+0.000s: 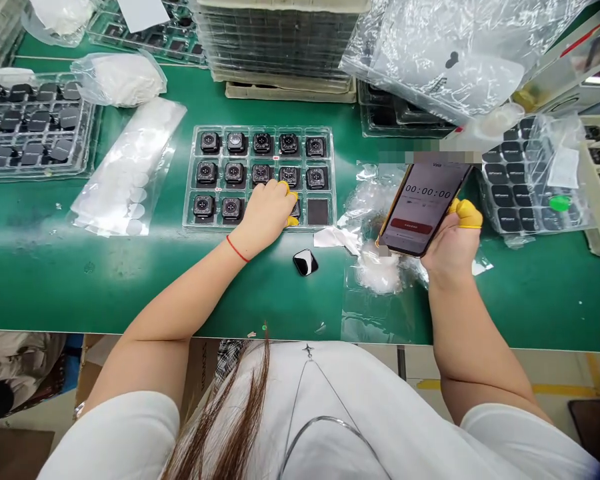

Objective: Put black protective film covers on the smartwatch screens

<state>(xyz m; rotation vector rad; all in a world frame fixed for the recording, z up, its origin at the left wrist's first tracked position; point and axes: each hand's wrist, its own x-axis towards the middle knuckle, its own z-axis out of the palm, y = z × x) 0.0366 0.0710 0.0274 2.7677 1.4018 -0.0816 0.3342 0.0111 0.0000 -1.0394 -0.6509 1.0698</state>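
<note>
A clear plastic tray (pixel 257 227) holds several black smartwatch cases, their round sensor backs facing up. Over its front row reaches my left hand (pixel 266 205), fingertips in yellow finger cots closed around a watch case (pixel 295 210) that it partly hides. The pocket at the tray's front right corner has no watch in it. On the mat in front of the tray lies a square, glossy black piece (pixel 305 263) with a white reflection. My right hand (pixel 453 243), also with yellow finger cots, grips a smartphone (pixel 420 210) tilted above some crumpled plastic; its screen reads 00:00:00.
A tray of dark square parts (pixel 35 127) stands at left, beside a sheet of round clear films (pixel 125 173). Stacked trays (pixel 280 47) rise at the back. Plastic bags (pixel 445 60) and a bagged tray (pixel 520 180) occupy the right. The green mat (pixel 80 267) ends at my body.
</note>
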